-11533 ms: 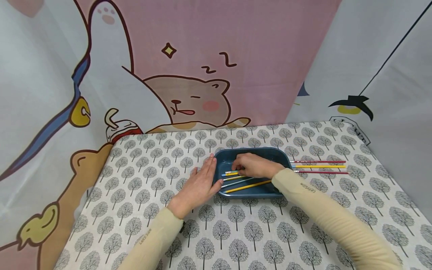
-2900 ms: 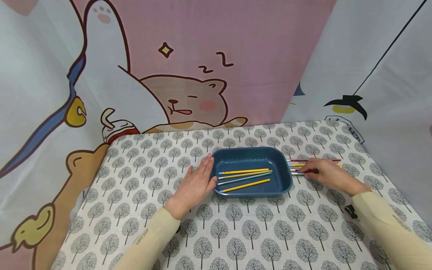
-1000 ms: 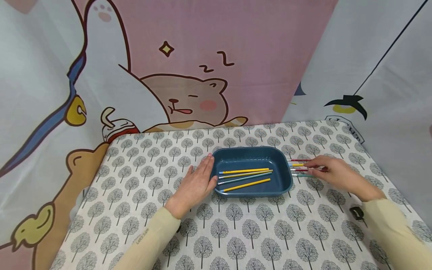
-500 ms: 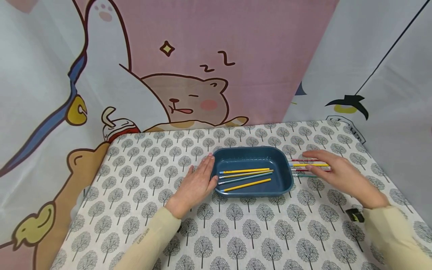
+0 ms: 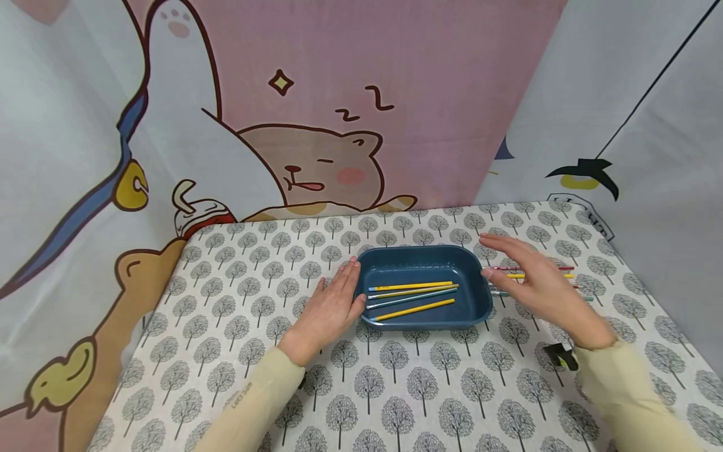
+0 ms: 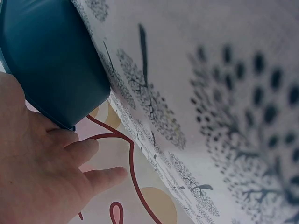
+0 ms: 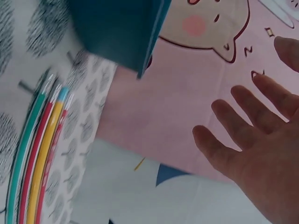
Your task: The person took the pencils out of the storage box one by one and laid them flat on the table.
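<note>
A dark blue tray (image 5: 420, 321) holds two yellow pencils, among them the front one (image 5: 415, 310), plus a thin dark-yellow brush (image 5: 418, 291) and a teal paintbrush (image 5: 412, 299). My left hand (image 5: 324, 311) lies flat along its left end, fingers straight, thumb at the rim. Beside the right end hovers my right hand (image 5: 542, 289), fingers straight and spread, holding nothing; whether its thumb touches the rim I cannot tell. Under and behind it is a row of a green paintbrush (image 7: 28, 144), a red paintbrush (image 7: 37, 154), a yellow pencil (image 7: 46, 154) and another red stick (image 7: 52, 161).
A white cloth (image 5: 395, 389) printed with grey trees covers the table. Behind stands a pink curtain (image 5: 440, 94) with a cartoon animal on it. A pale curtain (image 5: 666, 157) closes the right side.
Earlier my right hand was inside the tray; afterwards it set the green paintbrush by the row on the right. It has let go and moved left to the tray's right end. My left hand stays.
</note>
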A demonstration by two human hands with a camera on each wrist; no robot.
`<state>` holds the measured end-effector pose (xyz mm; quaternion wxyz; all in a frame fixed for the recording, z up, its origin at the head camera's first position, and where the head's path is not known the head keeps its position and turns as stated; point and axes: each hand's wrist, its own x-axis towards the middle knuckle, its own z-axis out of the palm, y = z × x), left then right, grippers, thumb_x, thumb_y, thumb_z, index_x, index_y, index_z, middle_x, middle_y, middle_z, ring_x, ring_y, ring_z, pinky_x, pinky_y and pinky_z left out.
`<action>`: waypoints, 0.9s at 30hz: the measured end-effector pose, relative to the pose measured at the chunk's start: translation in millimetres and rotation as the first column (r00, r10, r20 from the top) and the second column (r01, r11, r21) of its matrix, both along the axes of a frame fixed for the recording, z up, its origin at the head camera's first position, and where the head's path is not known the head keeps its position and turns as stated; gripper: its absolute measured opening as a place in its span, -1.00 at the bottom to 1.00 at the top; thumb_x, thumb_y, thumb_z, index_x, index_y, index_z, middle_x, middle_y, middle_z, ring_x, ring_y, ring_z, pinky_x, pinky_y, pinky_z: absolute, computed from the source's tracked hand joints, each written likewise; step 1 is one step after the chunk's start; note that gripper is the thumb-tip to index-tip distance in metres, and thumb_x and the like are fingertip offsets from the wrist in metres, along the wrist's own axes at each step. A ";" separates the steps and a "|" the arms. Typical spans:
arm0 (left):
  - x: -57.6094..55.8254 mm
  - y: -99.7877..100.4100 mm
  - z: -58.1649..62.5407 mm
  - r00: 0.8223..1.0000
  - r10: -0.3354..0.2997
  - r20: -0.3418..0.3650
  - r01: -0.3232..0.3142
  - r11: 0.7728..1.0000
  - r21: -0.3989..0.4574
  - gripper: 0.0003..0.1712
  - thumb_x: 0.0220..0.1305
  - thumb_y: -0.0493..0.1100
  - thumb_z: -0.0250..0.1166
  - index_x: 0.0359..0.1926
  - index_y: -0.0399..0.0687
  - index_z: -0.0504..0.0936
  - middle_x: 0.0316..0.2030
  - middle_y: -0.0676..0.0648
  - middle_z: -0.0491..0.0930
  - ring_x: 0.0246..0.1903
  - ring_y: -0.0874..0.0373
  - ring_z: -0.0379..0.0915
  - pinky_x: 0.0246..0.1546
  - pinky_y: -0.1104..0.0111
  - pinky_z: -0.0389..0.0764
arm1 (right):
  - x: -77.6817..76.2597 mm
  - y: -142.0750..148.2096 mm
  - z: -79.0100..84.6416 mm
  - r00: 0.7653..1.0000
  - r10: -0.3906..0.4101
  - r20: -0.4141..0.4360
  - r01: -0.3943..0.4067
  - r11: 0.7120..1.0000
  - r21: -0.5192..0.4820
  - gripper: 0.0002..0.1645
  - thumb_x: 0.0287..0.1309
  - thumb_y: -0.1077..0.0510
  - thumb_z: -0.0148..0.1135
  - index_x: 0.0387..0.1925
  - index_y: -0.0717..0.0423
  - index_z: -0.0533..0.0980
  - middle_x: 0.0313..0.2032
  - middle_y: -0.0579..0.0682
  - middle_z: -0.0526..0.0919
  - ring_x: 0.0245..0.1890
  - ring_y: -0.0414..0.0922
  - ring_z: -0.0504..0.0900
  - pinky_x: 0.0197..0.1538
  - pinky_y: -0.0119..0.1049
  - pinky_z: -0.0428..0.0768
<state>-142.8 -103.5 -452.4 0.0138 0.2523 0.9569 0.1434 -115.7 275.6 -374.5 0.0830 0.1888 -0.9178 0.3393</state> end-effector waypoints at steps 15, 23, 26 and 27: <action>1.1 0.3 1.2 1.000 0.000 -0.006 0.000 1.000 0.004 -0.20 0.65 0.12 -0.13 0.66 -0.18 -0.10 0.64 -0.15 -0.10 0.58 -0.09 -0.04 0.46 -0.21 0.17 | -13.9 -45.9 -0.8 0.984 0.153 0.096 -0.152 0.988 -0.012 -0.20 0.45 -0.06 0.28 0.58 -0.04 0.23 0.55 0.10 0.24 0.54 0.21 0.17 0.42 0.35 0.23; 1.6 0.6 1.6 1.000 0.000 -0.009 0.000 1.000 0.011 -0.21 0.65 0.10 -0.10 0.66 -0.19 -0.09 0.64 -0.16 -0.08 0.58 -0.09 -0.03 0.46 -0.22 0.17 | -27.6 -67.7 -1.3 0.968 0.203 0.146 -0.210 0.977 0.035 -0.09 0.36 -0.21 0.33 0.58 -0.04 0.23 0.54 0.10 0.25 0.52 0.16 0.22 0.44 0.28 0.28; 1.5 0.8 1.6 1.000 -0.001 -0.008 0.001 1.000 0.012 -0.20 0.65 0.11 -0.11 0.66 -0.19 -0.09 0.64 -0.16 -0.07 0.58 -0.10 -0.02 0.46 -0.22 0.17 | -32.4 -74.6 0.8 0.963 0.210 0.168 -0.222 0.973 0.058 -0.02 0.31 -0.28 0.35 0.59 -0.05 0.21 0.56 0.09 0.22 0.53 0.16 0.20 0.45 0.27 0.28; 1.3 0.9 1.5 1.000 -0.001 -0.007 0.001 1.000 0.011 -0.20 0.65 0.11 -0.11 0.66 -0.19 -0.09 0.64 -0.16 -0.08 0.58 -0.10 -0.02 0.46 -0.22 0.17 | -34.2 -76.8 1.6 0.962 0.213 0.172 -0.227 0.972 0.065 0.00 0.29 -0.29 0.37 0.60 -0.04 0.21 0.56 0.09 0.22 0.54 0.15 0.20 0.45 0.25 0.28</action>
